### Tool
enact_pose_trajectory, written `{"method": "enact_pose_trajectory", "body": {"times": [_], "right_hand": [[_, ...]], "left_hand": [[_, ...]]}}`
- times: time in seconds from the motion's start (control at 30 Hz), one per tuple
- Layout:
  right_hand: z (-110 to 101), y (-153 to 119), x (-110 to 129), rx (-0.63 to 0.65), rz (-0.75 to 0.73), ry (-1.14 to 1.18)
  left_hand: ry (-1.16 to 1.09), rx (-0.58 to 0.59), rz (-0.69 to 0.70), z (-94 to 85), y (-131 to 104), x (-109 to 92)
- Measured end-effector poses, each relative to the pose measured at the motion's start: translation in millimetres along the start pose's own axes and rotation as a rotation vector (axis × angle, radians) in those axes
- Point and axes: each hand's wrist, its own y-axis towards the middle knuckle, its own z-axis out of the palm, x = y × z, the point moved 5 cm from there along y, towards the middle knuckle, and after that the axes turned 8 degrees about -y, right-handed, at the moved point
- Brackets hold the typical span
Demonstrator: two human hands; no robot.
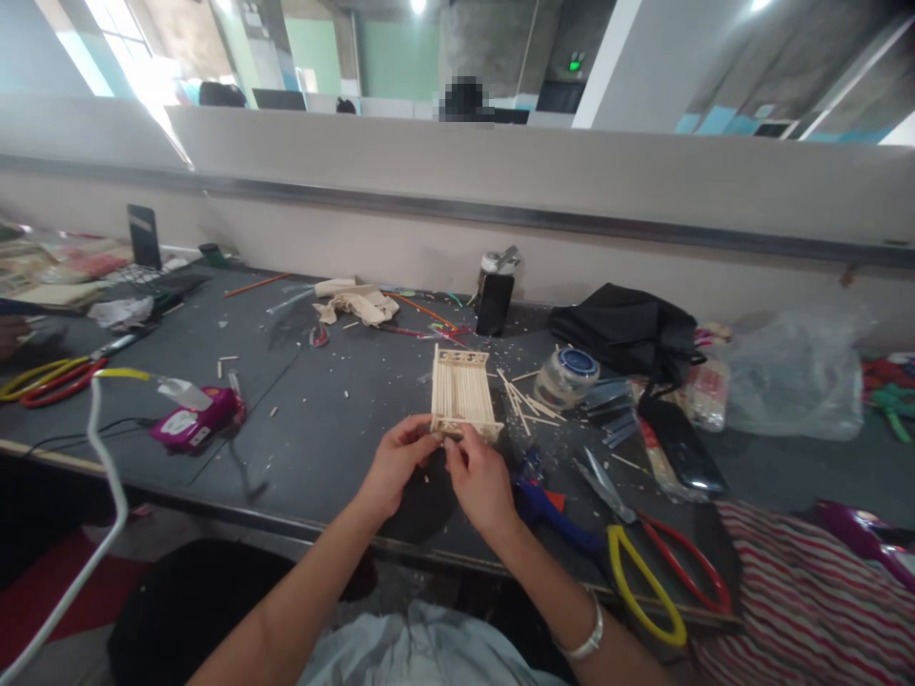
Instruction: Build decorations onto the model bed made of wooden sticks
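Note:
A small structure of pale wooden sticks (463,389) lies on the dark table, with raised rails at its far and near ends. My left hand (400,462) pinches the structure's near left corner between thumb and fingers. Just beside it, my right hand (480,476) has its fingers closed at the middle of the near edge; whatever is between its fingertips is too small to make out. Loose sticks (527,400) are scattered to the right of the structure, next to a glass jar (567,379) with a blue lid.
Scissors with red and yellow handles (647,581) and a blue-handled tool (558,519) lie right of my right hand. Further off are a phone (495,305), a black bag (625,329) and cloth (357,303). A purple device (196,419) sits left; a person's hand shows at the far left.

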Motion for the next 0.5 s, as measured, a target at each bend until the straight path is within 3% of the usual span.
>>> {"method": "enact_pose_trajectory", "body": {"times": [0.2,0.5], "right_hand": [[4.4,-5.7,-7.7,-0.139,0.09,0.297],[4.1,-6.2,-7.4,-0.189,0.196,0.572]], "left_hand": [[-0.146,0.036,-0.06,3.9,-0.6,4.6],[-0.207,0.001,-0.083,9.3,-3.0,10.4]]}}
